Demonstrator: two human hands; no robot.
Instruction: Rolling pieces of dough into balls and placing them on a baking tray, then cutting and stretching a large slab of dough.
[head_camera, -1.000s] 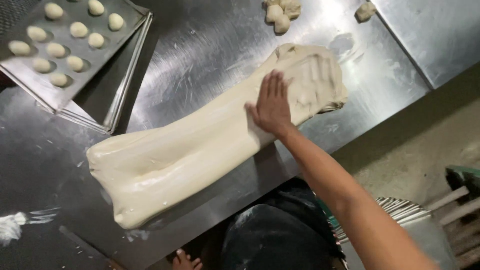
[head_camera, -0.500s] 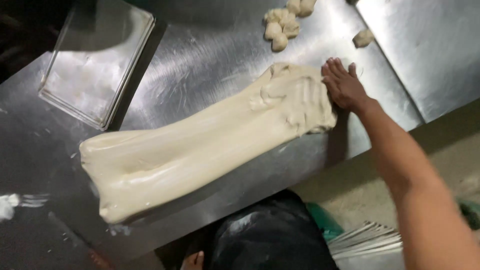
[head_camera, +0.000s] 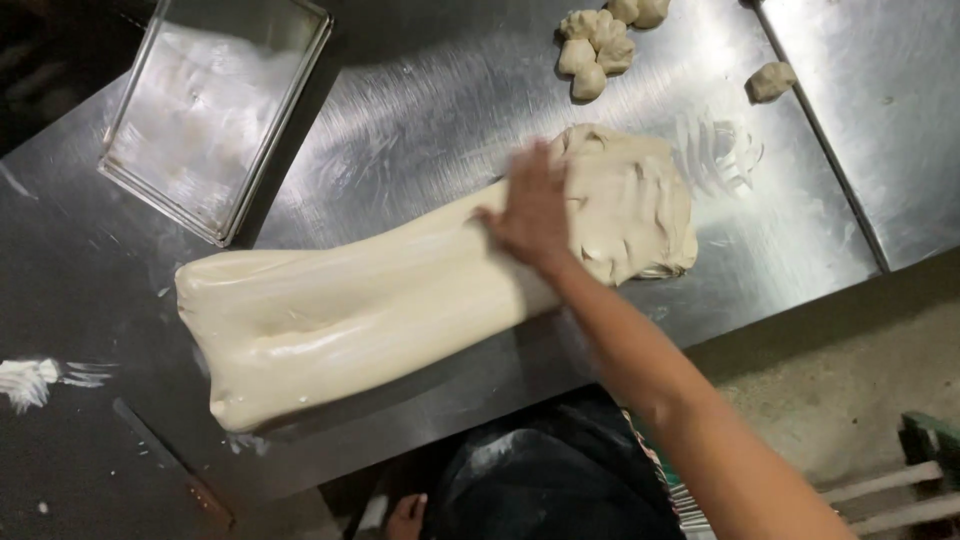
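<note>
A long slab of pale dough (head_camera: 400, 290) is laid slantwise across a steel table (head_camera: 450, 110), seen from above. This dough serves as the landmark for everything else.

The right hand (head_camera: 532, 212) is pressed flat on the upper surface of the dough, a little short of its rumpled far end, with the fingers spread and nothing grasped. The hand is blurred, so the fingertips cannot be made out sharply. The forearm is stretched from the lower right edge of the view up to the dough.

The left hand (head_camera: 405, 517) is glimpsed below the dough, past the near table edge, beside a dark garment (head_camera: 550, 490); only a small part is shown, and whether it is clenched or relaxed cannot be told.

Beyond the dough's far end, a cluster of small dough pieces (head_camera: 598, 45) is gathered, and 1 separate dough lump (head_camera: 771, 81) is set off to the right of the cluster. To the upper left of the dough, well apart from it, an empty metal tray (head_camera: 215, 110) is placed. Left of the dough's near end, a white smear (head_camera: 30, 380) is seen on the steel.
</note>
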